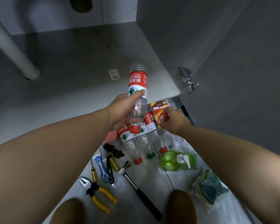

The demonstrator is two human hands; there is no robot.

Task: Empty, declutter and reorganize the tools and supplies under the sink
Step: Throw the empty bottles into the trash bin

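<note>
Yellow-handled pliers lie on the pale floor just left of the steel-headed, black-handled hammer. Still left of the hammer and slightly farther out are a small yellow-and-black screwdriver, a blue-and-white handled tool and a larger yellow-and-black screwdriver.

Right of the hammer, well apart from it, sits a clear bag of green scouring pads. Beyond the hammer's head and to its right stands a green dish-soap bottle with a white pump.

Just past the hammer's head, several clear plastic water bottles with red labels lie side by side, caps toward the person; one cap is green. A pink object peeks out at their left.

Farther beyond the hammer, the right hand grips a red-and-yellow blister pack, its fingers curled over it. The left hand is wrapped around another clear, red-labelled water bottle, held in the air with its red cap pointing back toward the hammer and its base pointing into the cabinet.

Farthest from the hammer is the grey cabinet floor. A small white tag lies on it, a white pipe slants down at the far left, and a metal hinge sits on the right wall.
</note>
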